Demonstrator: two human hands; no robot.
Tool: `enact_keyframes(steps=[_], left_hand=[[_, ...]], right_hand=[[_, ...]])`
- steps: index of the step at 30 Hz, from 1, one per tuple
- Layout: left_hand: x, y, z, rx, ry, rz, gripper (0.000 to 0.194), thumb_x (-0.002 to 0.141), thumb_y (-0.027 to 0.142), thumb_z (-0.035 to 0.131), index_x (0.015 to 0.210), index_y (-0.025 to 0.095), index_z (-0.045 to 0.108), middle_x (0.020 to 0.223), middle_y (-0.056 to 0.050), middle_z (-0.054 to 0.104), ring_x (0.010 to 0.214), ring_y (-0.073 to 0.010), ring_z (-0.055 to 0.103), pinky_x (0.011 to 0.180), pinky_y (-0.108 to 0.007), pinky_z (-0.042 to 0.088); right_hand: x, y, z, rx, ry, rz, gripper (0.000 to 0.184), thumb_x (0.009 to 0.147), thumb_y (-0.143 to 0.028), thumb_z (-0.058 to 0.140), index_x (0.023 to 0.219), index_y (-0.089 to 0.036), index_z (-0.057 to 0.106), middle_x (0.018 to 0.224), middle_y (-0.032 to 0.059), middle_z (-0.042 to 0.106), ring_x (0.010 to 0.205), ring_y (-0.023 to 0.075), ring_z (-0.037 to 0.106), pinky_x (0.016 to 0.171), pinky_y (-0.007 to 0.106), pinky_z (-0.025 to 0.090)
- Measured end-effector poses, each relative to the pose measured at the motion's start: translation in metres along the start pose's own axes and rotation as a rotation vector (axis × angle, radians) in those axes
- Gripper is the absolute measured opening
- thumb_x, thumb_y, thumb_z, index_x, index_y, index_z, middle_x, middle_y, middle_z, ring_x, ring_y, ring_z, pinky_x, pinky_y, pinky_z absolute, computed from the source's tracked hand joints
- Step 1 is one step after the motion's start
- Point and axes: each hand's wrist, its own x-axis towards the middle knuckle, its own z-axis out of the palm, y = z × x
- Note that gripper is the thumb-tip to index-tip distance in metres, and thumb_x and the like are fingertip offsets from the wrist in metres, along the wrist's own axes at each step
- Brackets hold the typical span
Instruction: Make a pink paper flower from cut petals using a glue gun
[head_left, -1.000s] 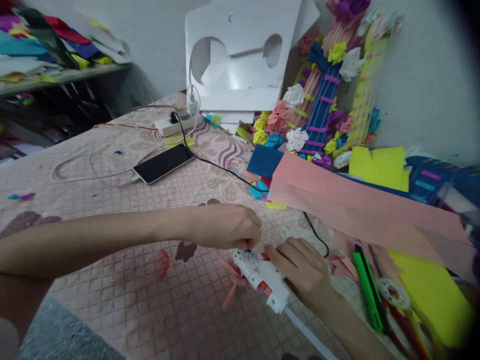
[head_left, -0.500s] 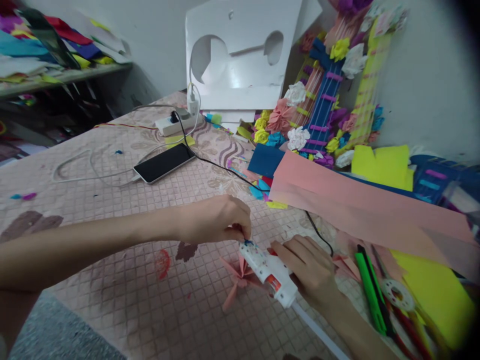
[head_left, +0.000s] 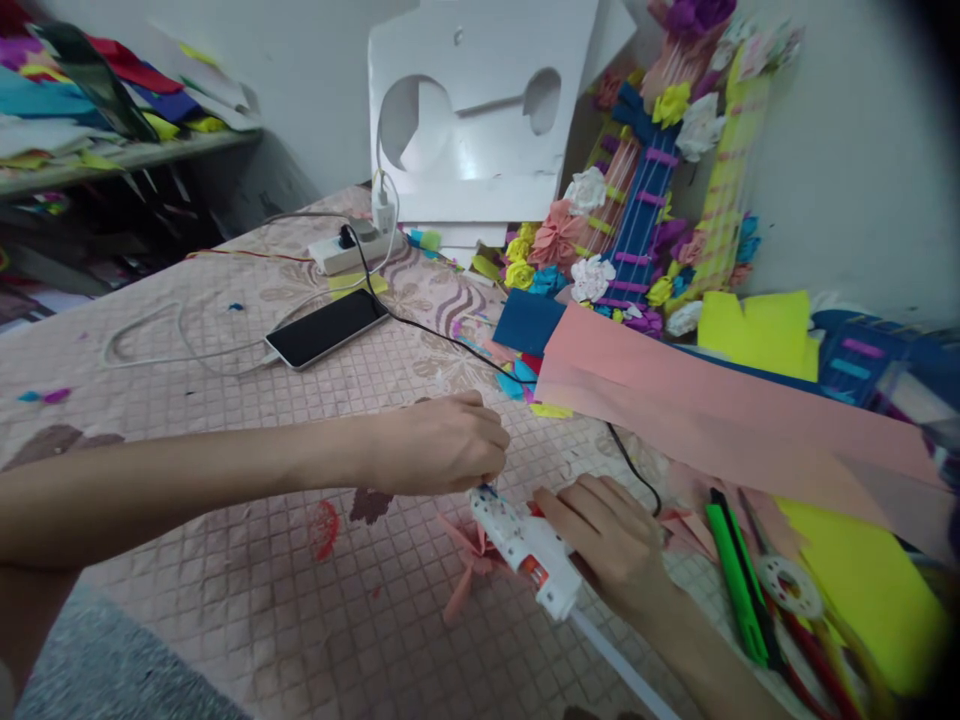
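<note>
My right hand (head_left: 607,540) is wrapped round a white hot glue gun (head_left: 521,545), with a long glue stick (head_left: 619,655) coming out of its back end. At the gun's nozzle end is my left hand (head_left: 450,445), its fingers curled together in a pinch. What those fingers hold, if anything, is hidden behind them. A pink paper flower (head_left: 471,565) with narrow petals lies on the patterned tablecloth (head_left: 300,640), partly covered by the gun.
A phone (head_left: 328,328) on a white cable lies near the power strip (head_left: 349,250). On the right are a green cutter knife (head_left: 739,580), scissors (head_left: 832,650) and pink paper (head_left: 720,410). Decorated paper guitars (head_left: 637,220) and a white cut-out board (head_left: 480,150) stand against the wall.
The glue gun and my right hand have shifted slightly left. My left hand has turned a little over the nozzle, its knuckles now covering more of the fingertips.
</note>
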Motion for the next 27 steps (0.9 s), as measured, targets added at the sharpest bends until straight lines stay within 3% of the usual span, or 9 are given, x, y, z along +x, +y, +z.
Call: enact_keyframes(steps=[6,10,12,15,20,27], left_hand=[[-0.009,-0.025,-0.004,-0.112,0.164,-0.203,0.009,0.078,0.009,0.056,0.073,0.015,0.061,0.077,-0.001,0.063,0.075,-0.0137,0.056,0.078,-0.03,0.038],[-0.018,-0.034,-0.009,-0.269,0.261,-0.325,0.01,0.075,0.007,0.057,0.073,0.013,0.065,0.073,-0.002,0.064,0.068,-0.011,0.056,0.068,-0.023,0.042],[-0.02,-0.034,-0.007,-0.391,0.254,-0.364,0.011,0.076,0.009,0.058,0.075,0.013,0.067,0.073,-0.003,0.065,0.065,-0.0099,0.057,0.063,-0.02,0.043],[-0.02,-0.029,-0.004,-0.547,0.194,-0.349,0.009,0.076,0.011,0.061,0.078,0.014,0.07,0.073,-0.002,0.067,0.065,-0.0091,0.059,0.06,-0.018,0.044],[-0.012,-0.016,0.0,-0.536,0.11,-0.326,0.011,0.076,0.007,0.063,0.078,0.015,0.071,0.076,-0.001,0.068,0.066,-0.0095,0.059,0.062,-0.019,0.044],[-0.007,-0.018,0.003,-0.513,0.022,-0.101,0.018,0.078,0.003,0.059,0.083,0.017,0.071,0.079,-0.002,0.068,0.073,-0.0113,0.06,0.068,-0.019,0.045]], right_hand=[[-0.002,0.001,0.001,0.062,0.054,0.037,0.026,0.094,-0.018,0.039,0.096,-0.011,0.063,0.07,0.0078,0.059,0.073,0.0191,0.051,0.065,0.032,0.039],[-0.005,0.003,0.004,0.09,0.075,0.051,0.026,0.094,-0.023,0.039,0.099,-0.011,0.062,0.074,0.0087,0.06,0.072,0.0192,0.05,0.065,0.033,0.04],[-0.006,0.003,0.005,0.097,0.083,0.058,0.027,0.094,-0.025,0.039,0.102,-0.011,0.061,0.075,0.0094,0.06,0.073,0.0198,0.05,0.066,0.034,0.04],[-0.006,0.004,0.005,0.098,0.084,0.048,0.023,0.093,-0.022,0.041,0.102,-0.012,0.06,0.075,0.0091,0.06,0.073,0.0196,0.05,0.066,0.033,0.04],[-0.004,0.001,0.002,0.079,0.075,0.041,0.02,0.092,-0.019,0.045,0.101,-0.012,0.06,0.074,0.0087,0.061,0.073,0.0196,0.05,0.066,0.033,0.04],[0.0,-0.002,-0.001,0.061,0.073,0.028,0.018,0.092,-0.016,0.044,0.097,-0.011,0.061,0.072,0.0079,0.06,0.071,0.0186,0.049,0.065,0.033,0.04]])
